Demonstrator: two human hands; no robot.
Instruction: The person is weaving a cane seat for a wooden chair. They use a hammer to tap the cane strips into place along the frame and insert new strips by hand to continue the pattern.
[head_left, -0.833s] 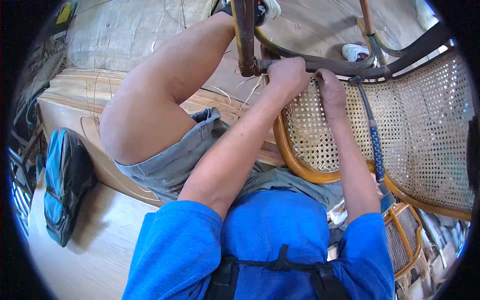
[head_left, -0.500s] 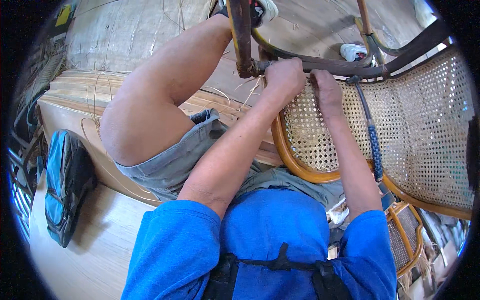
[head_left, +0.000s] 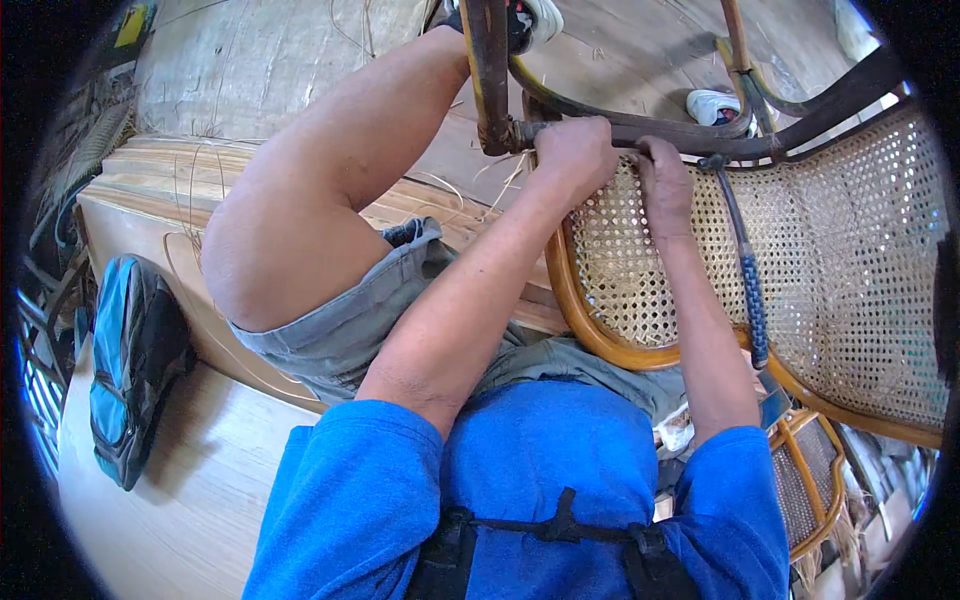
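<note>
Floor (head_left: 320, 55) lies at eleven o'clock, cane chair (head_left: 840, 250) at two. Left hand (head_left: 580, 155) and right hand (head_left: 667, 190) curl half-closed at its edge; I can't tell their hold. Hammer (head_left: 752, 290) could slide if the chair tips.

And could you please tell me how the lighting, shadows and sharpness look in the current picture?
In the head view, the fisheye leaves dark corners; in the head view, the backpack casts a soft shadow on the pale board, and bluish-white glare shows at the left rim; also in the head view, the cane panel has holes that look reasonably sharp.
</note>
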